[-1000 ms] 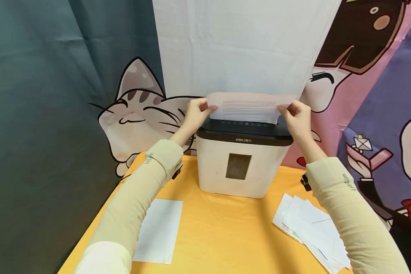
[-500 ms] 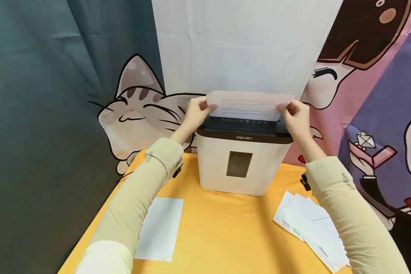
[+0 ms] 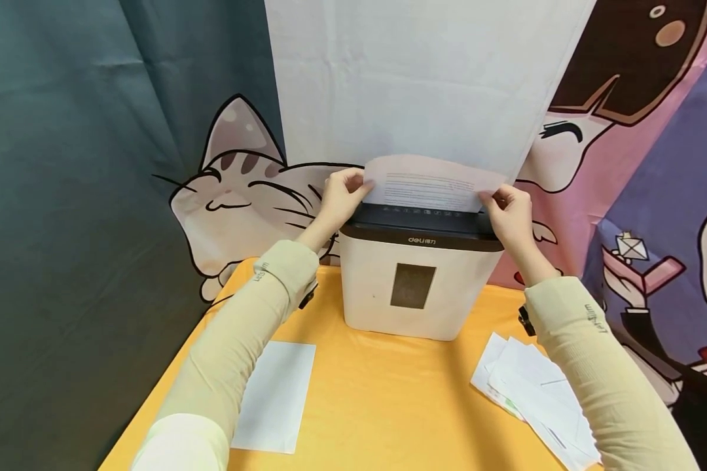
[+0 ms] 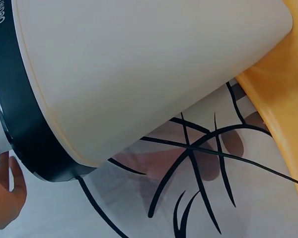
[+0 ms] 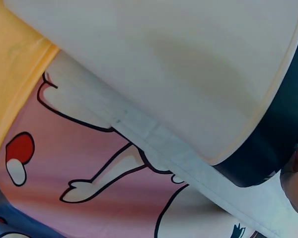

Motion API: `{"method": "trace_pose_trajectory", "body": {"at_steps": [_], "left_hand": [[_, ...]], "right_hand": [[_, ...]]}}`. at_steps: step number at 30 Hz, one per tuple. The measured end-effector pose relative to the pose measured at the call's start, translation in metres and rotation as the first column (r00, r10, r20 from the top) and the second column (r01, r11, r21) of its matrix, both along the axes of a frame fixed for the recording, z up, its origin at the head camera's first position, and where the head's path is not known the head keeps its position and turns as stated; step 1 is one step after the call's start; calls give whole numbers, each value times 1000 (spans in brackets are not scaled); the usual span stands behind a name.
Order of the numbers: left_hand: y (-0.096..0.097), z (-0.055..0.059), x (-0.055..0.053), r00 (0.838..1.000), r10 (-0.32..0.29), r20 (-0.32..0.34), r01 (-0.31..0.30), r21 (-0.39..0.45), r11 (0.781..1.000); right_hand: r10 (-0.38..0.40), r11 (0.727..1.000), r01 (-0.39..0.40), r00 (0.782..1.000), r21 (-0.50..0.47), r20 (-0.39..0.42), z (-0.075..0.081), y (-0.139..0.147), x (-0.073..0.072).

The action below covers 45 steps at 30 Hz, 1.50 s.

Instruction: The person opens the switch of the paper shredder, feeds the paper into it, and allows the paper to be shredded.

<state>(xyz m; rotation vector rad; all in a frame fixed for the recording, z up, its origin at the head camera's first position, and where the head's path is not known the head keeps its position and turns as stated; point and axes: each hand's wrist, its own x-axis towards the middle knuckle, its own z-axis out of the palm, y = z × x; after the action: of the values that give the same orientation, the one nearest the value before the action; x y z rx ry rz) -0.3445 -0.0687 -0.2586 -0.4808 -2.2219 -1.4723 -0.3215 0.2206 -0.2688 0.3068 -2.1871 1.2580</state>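
A printed sheet of paper (image 3: 427,183) stands upright at the slot of a white paper shredder (image 3: 365,288) with a black top. My left hand (image 3: 343,196) pinches the sheet's left edge between thumb and fingers. At the opposite edge, my right hand (image 3: 509,212) pinches it the same way. The sheet's lower edge is hidden at the slot, and its top bows backward. In the left wrist view, part of the left hand (image 4: 7,193) shows beside the black lid (image 4: 25,109). Only a bit of the right hand (image 5: 294,183) appears in the right wrist view.
A blank white sheet (image 3: 277,396) lies on the yellow table (image 3: 383,399) at the left, partly under the left forearm. Several overlapping papers (image 3: 536,392) lie at the right. Behind the shredder hangs a cartoon-printed curtain (image 3: 424,78). A thin black cable (image 4: 238,154) runs past the shredder's left side.
Both hands still pinch the sheet. Its left edge has shifted slightly right and its right side sits a little lower, so the top now slopes down to the right.
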Motion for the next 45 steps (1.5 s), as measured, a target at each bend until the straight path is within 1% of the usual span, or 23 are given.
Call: {"method": "trace_pose_trajectory", "body": {"at_steps": [3, 6, 9, 12, 14, 21, 26, 31, 34, 40, 45], "left_hand": [[0, 3, 0, 999, 15, -30, -14, 28, 1000], [0, 5, 0, 999, 34, -42, -33, 15, 999], [-1, 6, -1, 998, 49, -31, -50, -21, 999], [-1, 3, -2, 998, 58, -23, -59, -49, 997], [-2, 1, -2, 998, 59, -22, -60, -59, 996], [-3, -4, -2, 998, 70, -9, -70, -112, 991], [-2, -6, -4, 998, 65, 13, -62, -136, 989], [-1, -9, -4, 997, 65, 32, -59, -176, 983], [-2, -11, -4, 997, 69, 34, -61, -177, 982], [-2, -12, -5, 998, 58, 24, -54, -150, 987], [-1, -14, -4, 998, 52, 29, -46, -172, 984]], "right_hand": [[-28, 999, 28, 1000, 41, 9, 0, 0, 0], [-46, 997, 45, 999, 61, 7, 0, -1, -2], [-46, 999, 46, 999, 27, -10, 2, -4, -2], [-37, 999, 36, 999, -33, -33, 6, -7, 1], [-31, 998, 29, 999, -52, -39, 7, -8, 2], [-76, 997, 76, 997, 2, -16, 4, -8, 1], [-93, 995, 93, 996, 39, 1, 1, -5, 0], [-114, 989, 113, 993, 94, 7, -5, -4, 0], [-118, 988, 117, 993, 105, 8, -8, -5, 0], [-105, 989, 104, 994, 107, 5, -9, -6, -1], [-103, 988, 101, 995, 116, 12, -11, -7, 0]]}}
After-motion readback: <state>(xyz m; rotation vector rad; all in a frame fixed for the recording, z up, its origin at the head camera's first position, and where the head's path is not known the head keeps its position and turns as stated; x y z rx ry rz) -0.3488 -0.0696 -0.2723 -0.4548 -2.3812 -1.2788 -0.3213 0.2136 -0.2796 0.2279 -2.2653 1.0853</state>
